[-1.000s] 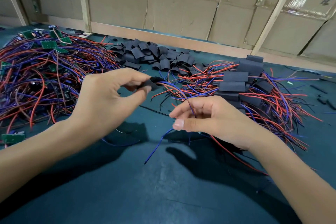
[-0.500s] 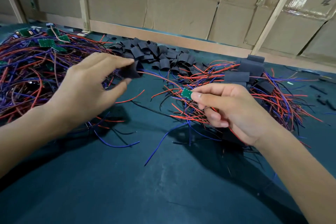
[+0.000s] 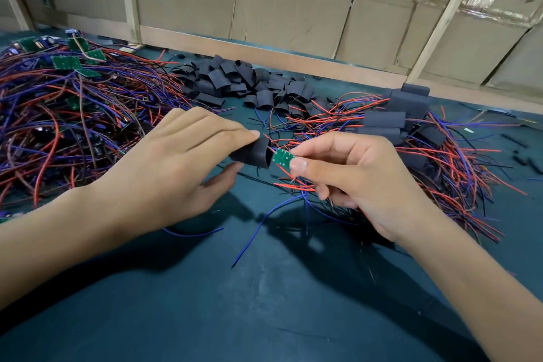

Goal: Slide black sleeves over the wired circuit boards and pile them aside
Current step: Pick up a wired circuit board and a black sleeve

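Observation:
My left hand (image 3: 173,161) grips a black sleeve (image 3: 253,153) between thumb and fingers, its open mouth turned to the right. My right hand (image 3: 349,176) pinches a small green circuit board (image 3: 282,158) by its right end. The board's left edge sits right at the sleeve's mouth. Red and blue wires (image 3: 293,182) trail from the board under my right hand. Loose black sleeves (image 3: 249,84) lie heaped at the back middle. A pile of sleeved boards (image 3: 393,120) lies at the right.
A big tangle of red, blue and brown wired boards (image 3: 67,103) covers the left of the dark green table (image 3: 264,303). A few black scraps (image 3: 520,153) lie far right. A wooden rail and cardboard wall (image 3: 293,17) close off the back.
My hands came together at the middle. The sleeve moved right and down along the wires, and the board in my right hand now meets the sleeve's mouth.

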A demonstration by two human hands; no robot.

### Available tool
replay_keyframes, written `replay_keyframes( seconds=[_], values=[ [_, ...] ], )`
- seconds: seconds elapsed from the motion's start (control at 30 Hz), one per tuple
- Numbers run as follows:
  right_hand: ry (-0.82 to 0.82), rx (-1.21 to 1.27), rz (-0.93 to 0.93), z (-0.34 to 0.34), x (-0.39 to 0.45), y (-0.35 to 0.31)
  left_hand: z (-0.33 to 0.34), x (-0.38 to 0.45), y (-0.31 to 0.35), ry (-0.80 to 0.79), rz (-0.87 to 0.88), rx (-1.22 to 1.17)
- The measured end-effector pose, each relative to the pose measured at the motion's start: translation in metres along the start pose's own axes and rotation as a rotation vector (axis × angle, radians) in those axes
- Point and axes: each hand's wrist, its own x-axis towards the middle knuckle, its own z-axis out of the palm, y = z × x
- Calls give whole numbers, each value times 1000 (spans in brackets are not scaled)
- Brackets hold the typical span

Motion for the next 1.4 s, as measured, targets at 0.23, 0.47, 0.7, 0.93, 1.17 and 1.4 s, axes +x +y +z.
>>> replay_keyframes(
  seconds=[0.23, 0.47, 0.7, 0.93, 1.17, 1.4],
  values=[
    [-4, -47, -164, 5, -5, -6, 0, 1, 4, 6, 34, -3],
    [24, -41, -162, 10, -7, -9, -1, -1, 7, 27, 77, -36],
    [15, -14, -24, 11, -9, -12, 6, -4, 14, -23, 106, -131],
    [14, 17, 74, 12, -7, -11, 6, -4, 20, -11, 110, -117],
    [-61, 89, 54, 9, -5, -8, 6, -4, 19, -31, 111, -113],
    [-89, 150, 28, 8, -4, -8, 0, -1, 14, -1, 94, -82]
  ],
)
